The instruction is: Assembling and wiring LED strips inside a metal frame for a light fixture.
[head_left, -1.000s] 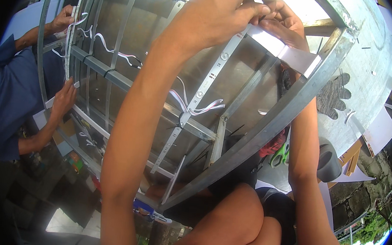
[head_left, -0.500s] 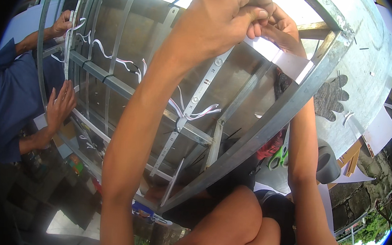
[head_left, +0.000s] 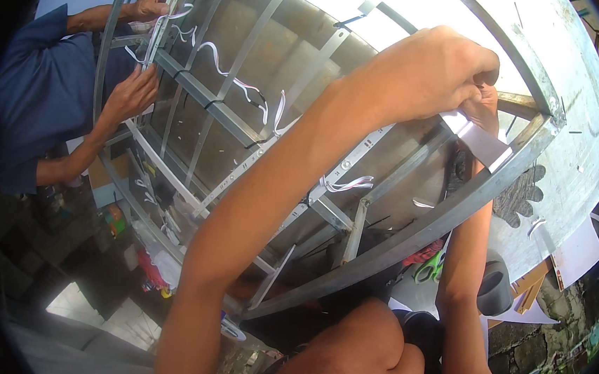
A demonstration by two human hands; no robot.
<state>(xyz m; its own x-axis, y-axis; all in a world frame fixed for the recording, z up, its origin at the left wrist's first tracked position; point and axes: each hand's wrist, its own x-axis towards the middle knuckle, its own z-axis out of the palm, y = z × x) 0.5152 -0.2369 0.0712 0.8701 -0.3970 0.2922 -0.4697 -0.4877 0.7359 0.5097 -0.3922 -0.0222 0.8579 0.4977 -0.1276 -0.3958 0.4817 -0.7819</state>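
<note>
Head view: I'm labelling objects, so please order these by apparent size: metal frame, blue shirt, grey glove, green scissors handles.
Largest to smallest:
1. Metal frame, by overall outline
2. Blue shirt
3. Grey glove
4. Green scissors handles

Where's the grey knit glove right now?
The grey knit glove lies at right in the head view, on the pale metal surface, beside the grey metal frame and just above a small white scrap.
</note>
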